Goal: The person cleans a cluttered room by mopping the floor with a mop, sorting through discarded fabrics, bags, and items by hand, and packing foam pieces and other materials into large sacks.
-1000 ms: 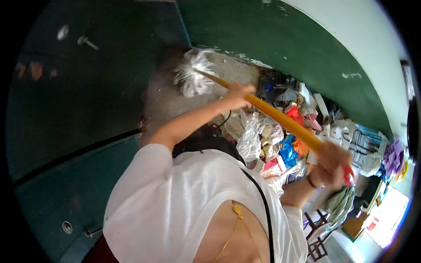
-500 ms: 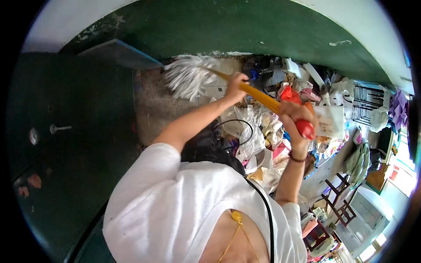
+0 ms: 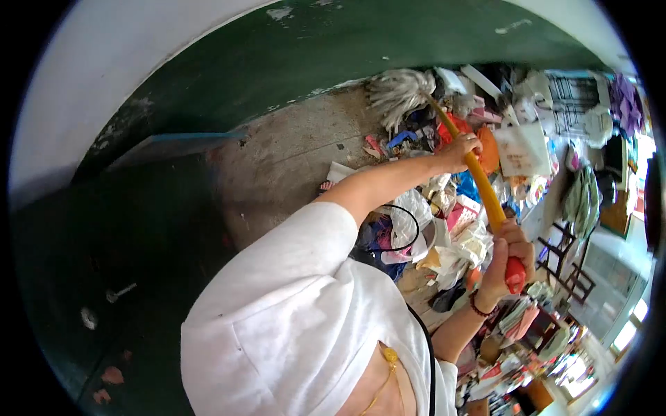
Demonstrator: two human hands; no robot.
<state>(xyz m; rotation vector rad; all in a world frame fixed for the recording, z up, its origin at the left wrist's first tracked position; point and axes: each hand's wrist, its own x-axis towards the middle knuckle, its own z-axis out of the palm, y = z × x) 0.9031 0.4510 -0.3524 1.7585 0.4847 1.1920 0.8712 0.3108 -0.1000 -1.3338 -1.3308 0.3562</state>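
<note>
"One mop (image 3: 484, 186): where is it?"

"Slanting over a heap of bags and scraps (image 3: 475, 246), its grey-white strands (image 3: 399, 97) fanned out near the foot of a green wall (image 3: 333, 55)."

"And the hands?"

"Both gripping the yellow handle: the left hand (image 3: 459, 154) partway along, the right hand (image 3: 510, 253) beside the red end (image 3: 515, 275), a dark bracelet (image 3: 481, 305) on that wrist."

"Farther out?"

"Grey floor (image 3: 298, 149) left of the strands; at far right, a purple cloth (image 3: 626, 104)"
</note>
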